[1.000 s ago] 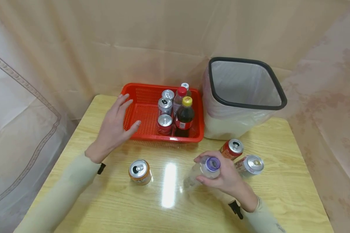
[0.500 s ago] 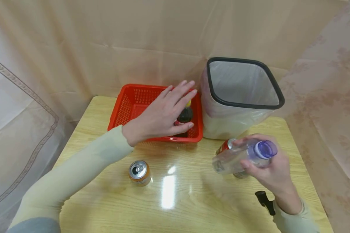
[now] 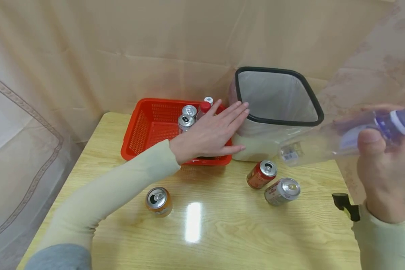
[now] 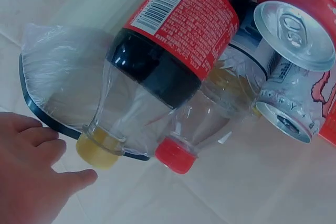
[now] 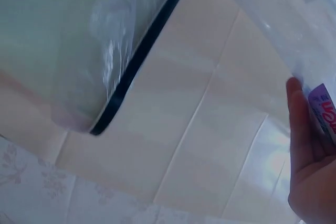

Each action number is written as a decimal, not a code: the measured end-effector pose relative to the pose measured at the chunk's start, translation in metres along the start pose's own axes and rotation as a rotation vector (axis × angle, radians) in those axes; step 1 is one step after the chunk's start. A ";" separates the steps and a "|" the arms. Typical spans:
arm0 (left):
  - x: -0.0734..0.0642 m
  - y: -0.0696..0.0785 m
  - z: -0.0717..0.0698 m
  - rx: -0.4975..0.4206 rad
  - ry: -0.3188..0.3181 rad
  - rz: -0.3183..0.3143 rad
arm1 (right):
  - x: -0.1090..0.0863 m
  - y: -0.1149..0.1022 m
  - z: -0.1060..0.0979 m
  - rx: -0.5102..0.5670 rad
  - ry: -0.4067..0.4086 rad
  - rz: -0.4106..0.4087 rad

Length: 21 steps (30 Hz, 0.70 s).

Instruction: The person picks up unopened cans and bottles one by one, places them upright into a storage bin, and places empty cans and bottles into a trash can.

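Observation:
My right hand point(image 3: 388, 168) grips a clear plastic bottle point(image 3: 330, 142) with a purple neck, held tilted above the table's right side. Its base points left, toward the lined trash bin point(image 3: 260, 144). In the right wrist view the bottle point(image 5: 273, 19) is partly cut off by the frame. My left hand point(image 3: 212, 135) reaches over the red basket point(image 3: 135, 138) with straight fingers, its fingertips near the bin's rim. Nothing is in its grasp. In the left wrist view, a cola bottle point(image 4: 178, 30) with a yellow cap stands beside a red-capped bottle point(image 4: 176, 155).
Several drink cans and bottles fill the right part of the basket, partly hidden by my left hand. On the table stand an orange can point(image 3: 159, 202), a red can point(image 3: 261, 174) and a whitish can point(image 3: 282, 191). A curtain point(image 3: 175, 48) hangs behind.
My right hand has lifted the clear bottle and carried it to the right, away from the cans. My left hand has swung right, from the basket's left side across it to near the bin.

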<state>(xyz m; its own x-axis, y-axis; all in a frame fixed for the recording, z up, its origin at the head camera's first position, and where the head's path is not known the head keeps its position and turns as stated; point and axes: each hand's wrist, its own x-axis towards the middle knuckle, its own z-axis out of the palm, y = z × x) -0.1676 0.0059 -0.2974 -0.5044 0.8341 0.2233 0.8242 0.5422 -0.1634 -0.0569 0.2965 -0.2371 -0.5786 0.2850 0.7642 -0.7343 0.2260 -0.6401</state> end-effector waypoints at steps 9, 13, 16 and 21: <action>0.003 0.002 0.001 -0.006 -0.033 -0.018 | 0.060 0.040 0.021 -0.190 0.089 -0.009; 0.004 0.004 0.000 0.014 -0.031 -0.019 | 0.073 0.056 0.031 -0.245 -0.041 -0.006; 0.005 0.005 0.000 0.024 -0.026 -0.021 | 0.078 0.066 0.038 -0.355 -0.128 0.102; 0.008 0.007 -0.001 0.003 -0.046 -0.029 | 0.086 0.085 0.048 -0.726 -0.370 0.420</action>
<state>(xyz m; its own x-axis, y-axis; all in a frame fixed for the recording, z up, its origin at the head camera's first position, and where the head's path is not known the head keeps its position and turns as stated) -0.1653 0.0163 -0.2958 -0.5393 0.8219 0.1834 0.8085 0.5662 -0.1605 -0.1854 0.2955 -0.2220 -0.9164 0.1879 0.3535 -0.1066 0.7366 -0.6679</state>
